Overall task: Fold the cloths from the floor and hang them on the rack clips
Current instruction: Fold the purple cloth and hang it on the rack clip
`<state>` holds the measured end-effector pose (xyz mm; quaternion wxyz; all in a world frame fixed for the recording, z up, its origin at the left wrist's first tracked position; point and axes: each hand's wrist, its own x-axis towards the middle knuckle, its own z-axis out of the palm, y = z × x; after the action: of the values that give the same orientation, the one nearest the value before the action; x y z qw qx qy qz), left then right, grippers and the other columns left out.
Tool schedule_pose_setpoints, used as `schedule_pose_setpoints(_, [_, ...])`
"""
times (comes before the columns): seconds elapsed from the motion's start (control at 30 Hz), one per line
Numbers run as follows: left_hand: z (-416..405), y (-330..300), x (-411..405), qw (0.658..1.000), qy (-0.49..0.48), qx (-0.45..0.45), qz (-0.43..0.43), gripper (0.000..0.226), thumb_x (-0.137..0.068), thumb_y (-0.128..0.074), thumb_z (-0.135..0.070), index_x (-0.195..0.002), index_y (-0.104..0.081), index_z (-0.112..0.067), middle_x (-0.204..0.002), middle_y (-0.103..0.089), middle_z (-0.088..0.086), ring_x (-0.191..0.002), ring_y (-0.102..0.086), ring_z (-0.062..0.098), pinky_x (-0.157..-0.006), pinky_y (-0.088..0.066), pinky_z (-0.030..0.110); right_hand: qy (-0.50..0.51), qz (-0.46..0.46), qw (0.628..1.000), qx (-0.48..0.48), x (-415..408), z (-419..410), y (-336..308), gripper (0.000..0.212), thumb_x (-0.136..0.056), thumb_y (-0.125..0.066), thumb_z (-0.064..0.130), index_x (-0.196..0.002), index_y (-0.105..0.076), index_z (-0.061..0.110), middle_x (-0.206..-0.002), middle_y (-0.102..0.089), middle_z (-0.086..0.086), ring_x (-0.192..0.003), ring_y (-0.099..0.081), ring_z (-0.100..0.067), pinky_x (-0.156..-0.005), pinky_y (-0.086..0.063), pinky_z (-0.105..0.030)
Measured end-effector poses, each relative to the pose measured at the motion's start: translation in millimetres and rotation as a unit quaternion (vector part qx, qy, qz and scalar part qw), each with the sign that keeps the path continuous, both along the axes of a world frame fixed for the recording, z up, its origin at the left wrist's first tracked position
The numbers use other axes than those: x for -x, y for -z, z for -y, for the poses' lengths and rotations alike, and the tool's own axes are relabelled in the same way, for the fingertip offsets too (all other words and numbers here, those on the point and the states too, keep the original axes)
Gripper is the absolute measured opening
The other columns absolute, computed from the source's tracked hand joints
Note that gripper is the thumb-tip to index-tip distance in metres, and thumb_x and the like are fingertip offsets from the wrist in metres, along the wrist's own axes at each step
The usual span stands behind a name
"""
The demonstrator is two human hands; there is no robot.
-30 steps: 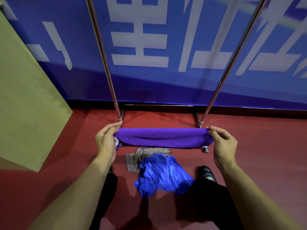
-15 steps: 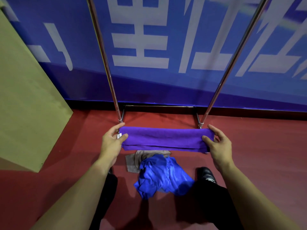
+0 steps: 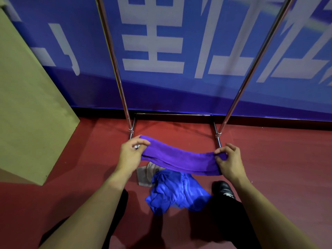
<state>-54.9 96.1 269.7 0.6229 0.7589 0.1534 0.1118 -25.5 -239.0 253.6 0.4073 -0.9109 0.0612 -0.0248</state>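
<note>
Purple cloth [image 3: 181, 159] (folded into a band) is held above the floor [image 3: 278, 159], long axis left-right, right end lower; pinched at its ends by left hand [image 3: 131, 155] and right hand [image 3: 229, 161], in front of the rack [image 3: 239, 92].

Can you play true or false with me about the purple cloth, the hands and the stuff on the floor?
1. Both hands hold the purple cloth. True: the left hand grips one end and the right hand grips the other.
2. The purple cloth lies on the floor. False: it is held up in the air, folded into a long band.
3. A blue cloth lies crumpled on the red floor. True.
4. The purple cloth hangs on the rack. False: it is not on the rack; no clips show in this view.
5. A grey cloth lies beside the blue one. True.
</note>
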Motion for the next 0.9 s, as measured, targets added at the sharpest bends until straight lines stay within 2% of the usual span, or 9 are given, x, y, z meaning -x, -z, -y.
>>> schedule_pose_setpoints(0.07, [1.6, 1.6, 1.8, 0.999, 0.022, -0.015, -0.031, 0.041, -0.091, -0.059, 0.007, -0.08, -0.077, -0.029, -0.085, -0.076, -0.017, -0.087, -0.067, 0.0, -0.079, -0.047, 0.01, -0.015, -0.026, 1.0, 0.005, -0.6, -1.8, -0.4, 0.034, -0.081, -0.057, -0.008, -0.085, -0.076, 0.021, -0.121, -0.064, -0.01, -0.121, -0.057, -0.02, -0.097, -0.037, -0.018])
schedule_pose_setpoints(0.13, [0.8, 3.0, 3.7, 0.998, 0.035, -0.031, -0.051, 0.04, -0.094, -0.056, 0.005, -0.087, -0.078, -0.027, -0.079, -0.074, -0.024, -0.08, -0.065, -0.007, -0.073, -0.044, 0.005, -0.019, -0.057, 0.998, 0.002, -0.5, -1.4, -0.6, 0.043, -0.082, -0.052, -0.006, -0.077, -0.076, 0.029, -0.08, -0.074, 0.009, -0.069, -0.064, 0.0, -0.065, -0.046, -0.013])
schedule_pose_setpoints(0.2, [0.0, 5.5, 4.0, 0.995, 0.045, -0.051, -0.071, 0.036, -0.097, -0.053, 0.003, -0.098, -0.079, -0.022, -0.089, -0.074, -0.014, -0.081, -0.062, 0.002, -0.069, -0.042, 0.006, -0.027, -0.075, 0.997, 0.003, 1.2, -1.3, -1.4, 0.043, -0.083, -0.05, -0.005, -0.077, -0.077, 0.028, -0.052, -0.063, 0.014, -0.041, -0.05, 0.0, -0.043, -0.035, -0.011])
schedule_pose_setpoints(0.33, [5.2, 3.5, 4.7, 0.989, 0.08, -0.12, -0.041, 0.029, -0.093, -0.063, 0.0, -0.11, -0.076, -0.019, -0.103, -0.063, -0.007, -0.092, -0.061, 0.007, -0.077, -0.039, 0.003, -0.081, -0.103, 0.991, -0.024, 3.3, -5.4, -3.7, 0.029, -0.085, -0.06, -0.003, -0.082, -0.079, 0.019, -0.071, -0.072, 0.006, -0.057, -0.059, 0.002, -0.061, -0.049, -0.017])
schedule_pose_setpoints(0.47, [17.0, -12.0, 8.0, 0.987, 0.1, -0.12, 0.042, 0.035, -0.079, -0.077, 0.001, -0.103, -0.075, -0.025, -0.106, -0.062, 0.0, -0.1, -0.061, 0.001, -0.089, -0.039, 0.007, -0.169, -0.206, 0.962, 0.058, 5.8, -2.6, 6.5, 0.029, -0.075, -0.071, -0.002, -0.064, -0.07, 0.025, -0.063, -0.069, -0.001, -0.056, -0.058, -0.012, -0.059, -0.048, -0.024])
schedule_pose_setpoints(0.57, [27.9, -25.6, 9.7, 0.978, 0.171, -0.105, 0.054, 0.04, -0.08, -0.076, 0.003, -0.103, -0.075, -0.031, -0.105, -0.061, 0.005, -0.1, -0.062, 0.012, -0.091, -0.044, 0.017, -0.215, -0.253, 0.938, 0.094, 12.5, -4.7, 15.8, 0.03, -0.07, -0.074, -0.001, -0.059, -0.067, 0.026, -0.07, -0.072, -0.003, -0.066, -0.064, -0.015, -0.063, -0.051, -0.026])
schedule_pose_setpoints(0.63, [34.7, -31.9, 12.4, 0.967, 0.235, -0.088, 0.038, 0.039, -0.081, -0.076, 0.001, -0.106, -0.077, -0.029, -0.108, -0.061, 0.004, -0.102, -0.062, 0.014, -0.093, -0.046, 0.021, -0.25, -0.209, 0.943, 0.061, 14.8, -13.4, 13.7, 0.032, -0.073, -0.076, 0.001, -0.063, -0.068, 0.03, -0.087, -0.074, 0.001, -0.087, -0.068, -0.01, -0.075, -0.051, -0.02])
schedule_pose_setpoints(0.73, [40.9, -37.3, 17.0, 0.948, 0.303, -0.093, 0.014, 0.038, -0.082, -0.076, 0.002, -0.109, -0.077, -0.025, -0.111, -0.062, -0.001, -0.104, -0.061, 0.008, -0.095, -0.044, 0.016, -0.297, -0.118, 0.947, -0.018, 17.5, -35.7, -3.6, 0.034, -0.08, -0.079, 0.006, -0.079, -0.074, 0.039, -0.131, -0.055, 0.008, -0.127, -0.049, 0.003, -0.097, -0.033, -0.001])
schedule_pose_setpoints(0.9, [36.4, -47.9, 20.8, 0.92, 0.38, -0.085, -0.042, 0.039, -0.083, -0.076, -0.002, -0.112, -0.077, -0.028, -0.103, -0.067, -0.013, -0.097, -0.065, 0.007, -0.09, -0.048, 0.021, -0.36, -0.102, 0.908, -0.189, 29.6, -61.6, -20.3, 0.029, -0.082, -0.076, 0.002, -0.078, -0.072, 0.03, -0.143, -0.051, 0.009, -0.135, -0.047, -0.003, -0.108, -0.037, -0.019])
